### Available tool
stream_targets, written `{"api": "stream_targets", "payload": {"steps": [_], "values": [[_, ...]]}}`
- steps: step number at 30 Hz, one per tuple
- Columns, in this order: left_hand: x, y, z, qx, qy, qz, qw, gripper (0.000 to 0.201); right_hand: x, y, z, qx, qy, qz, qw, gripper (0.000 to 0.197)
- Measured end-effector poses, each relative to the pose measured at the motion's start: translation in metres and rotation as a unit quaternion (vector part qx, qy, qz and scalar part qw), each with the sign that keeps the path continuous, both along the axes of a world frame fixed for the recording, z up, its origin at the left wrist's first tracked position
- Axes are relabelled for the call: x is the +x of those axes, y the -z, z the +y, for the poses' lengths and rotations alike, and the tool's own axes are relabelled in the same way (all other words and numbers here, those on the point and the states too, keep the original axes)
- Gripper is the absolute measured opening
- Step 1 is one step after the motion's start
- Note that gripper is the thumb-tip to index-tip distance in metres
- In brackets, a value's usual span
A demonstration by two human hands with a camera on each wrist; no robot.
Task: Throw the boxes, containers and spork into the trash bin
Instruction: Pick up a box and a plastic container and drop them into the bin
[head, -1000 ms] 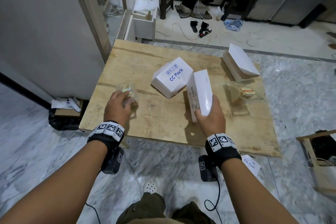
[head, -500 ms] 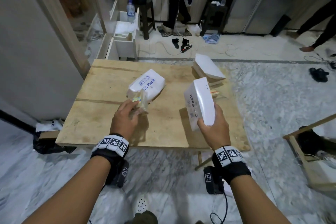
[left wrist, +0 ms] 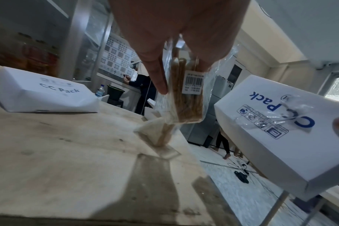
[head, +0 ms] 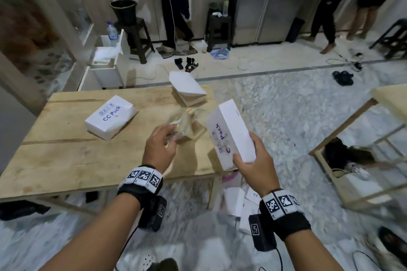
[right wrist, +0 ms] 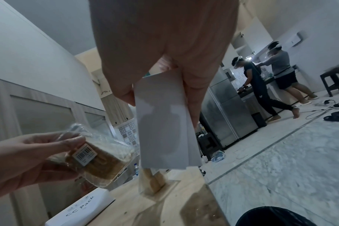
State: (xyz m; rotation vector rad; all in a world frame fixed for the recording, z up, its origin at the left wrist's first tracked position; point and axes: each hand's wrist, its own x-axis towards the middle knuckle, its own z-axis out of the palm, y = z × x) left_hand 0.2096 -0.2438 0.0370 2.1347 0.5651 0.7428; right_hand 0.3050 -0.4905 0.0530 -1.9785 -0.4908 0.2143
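Both hands have swung rightward: left fingers (head: pixel 164 133) pinch clear container (head: pixel 182 126), right fingers (head: pixel 239 158) grip white box (head: pixel 233 132).

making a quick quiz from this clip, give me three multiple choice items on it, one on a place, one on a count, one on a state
1. Where does the lying CC Pack box rest?
A on the wooden table
B on the floor
C on a stool

2. How many white boxes lie on the table?
A one
B two
C four

3. What is the left hand doing?
A hanging idle
B pinching a clear container
C pressing the table

Answers: 1 A, it sits on the tabletop; 2 B, the CC Pack box and the far box; 3 B, fingers grip the plastic.
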Motion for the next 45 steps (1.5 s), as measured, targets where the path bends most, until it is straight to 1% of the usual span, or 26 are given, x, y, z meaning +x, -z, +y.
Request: {"api": "stream_targets", "payload": {"steps": [3, 6, 10, 16, 20, 23, 26, 30, 34, 39, 42, 45], "values": [[0.016, -0.007, -0.027, -0.008, 0.014, 0.005, 1.000, 0.027, 0.016, 0.003, -0.025, -0.002, 0.029, 0.005, 1.000, 0.057], [0.036, -0.016, -0.047, -0.015, 0.037, 0.009, 0.999, 0.026, 0.036, 0.007, -0.045, -0.008, 0.068, 0.006, 0.998, 0.062], [0.070, -0.018, -0.071, -0.063, 0.065, 0.014, 0.996, 0.024, 0.072, 0.018, -0.067, -0.033, 0.106, 0.016, 0.994, 0.064], [0.134, 0.007, -0.096, -0.111, 0.124, 0.046, 0.985, 0.028, 0.126, 0.033, -0.091, -0.080, 0.145, 0.028, 0.986, 0.064], [0.168, 0.024, -0.111, -0.126, 0.139, 0.064, 0.980, 0.029, 0.158, 0.042, -0.102, -0.107, 0.154, 0.030, 0.982, 0.056], [0.187, 0.036, -0.121, -0.133, 0.141, 0.084, 0.977, 0.028, 0.179, 0.050, -0.109, -0.123, 0.155, 0.044, 0.979, 0.060], [0.206, 0.049, -0.131, -0.136, 0.140, 0.102, 0.975, 0.029, 0.200, 0.056, -0.112, -0.142, 0.143, 0.052, 0.978, 0.059], [0.236, 0.073, -0.151, -0.143, 0.101, 0.131, 0.976, 0.029, 0.239, 0.078, -0.121, -0.171, 0.103, 0.079, 0.977, 0.060], [0.268, 0.102, -0.176, -0.154, 0.031, 0.155, 0.975, 0.030, 0.288, 0.112, -0.136, -0.187, 0.047, 0.107, 0.975, 0.062], [0.312, 0.156, -0.207, -0.164, -0.061, 0.174, 0.969, 0.031, 0.352, 0.171, -0.159, -0.213, -0.026, 0.143, 0.966, 0.072], [0.329, 0.196, -0.214, -0.165, -0.105, 0.185, 0.963, 0.030, 0.383, 0.211, -0.168, -0.226, -0.059, 0.153, 0.960, 0.071], [0.333, 0.229, -0.213, -0.161, -0.137, 0.196, 0.958, 0.029, 0.403, 0.248, -0.166, -0.231, -0.067, 0.166, 0.956, 0.067]]}}
